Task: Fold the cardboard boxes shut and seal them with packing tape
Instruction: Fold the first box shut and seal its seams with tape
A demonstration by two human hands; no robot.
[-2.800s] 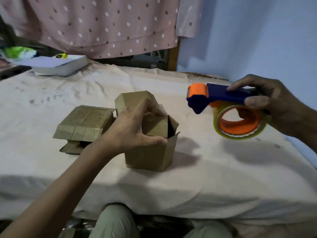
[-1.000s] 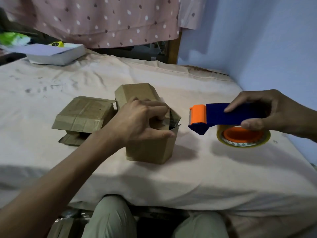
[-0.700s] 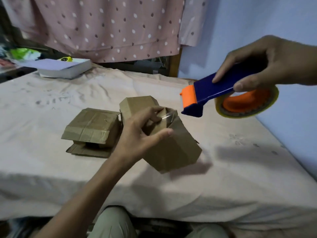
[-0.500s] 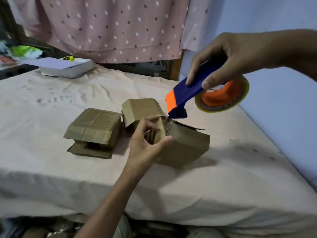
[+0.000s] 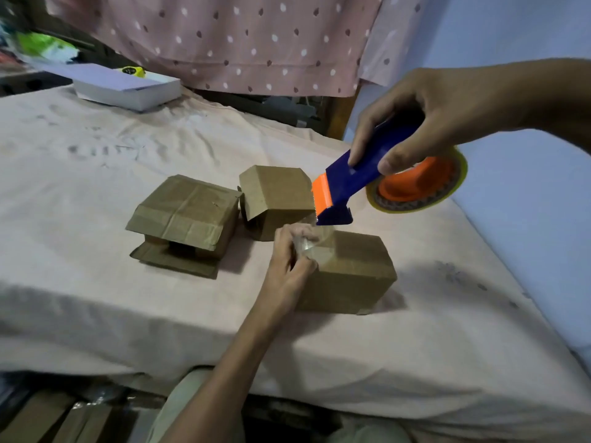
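The left hand (image 5: 292, 254) pinches the tape end (image 5: 308, 247) on the box (image 5: 348, 273); the right hand (image 5: 425, 123), clamped on the dispenser (image 5: 348, 183), should pull it straight and tight.

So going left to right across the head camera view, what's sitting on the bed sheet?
White box at the far left, flattened cardboard box, small brown box, box under the left hand, then the tape dispenser held above the sheet.

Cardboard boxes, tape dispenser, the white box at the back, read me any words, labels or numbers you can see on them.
No text can be read.
Three cardboard boxes: plain, no print visible.
Tape dispenser: no lettering visible.
White box: no print visible.
Yellow object behind it: a dark mark, too small and blurred to read.
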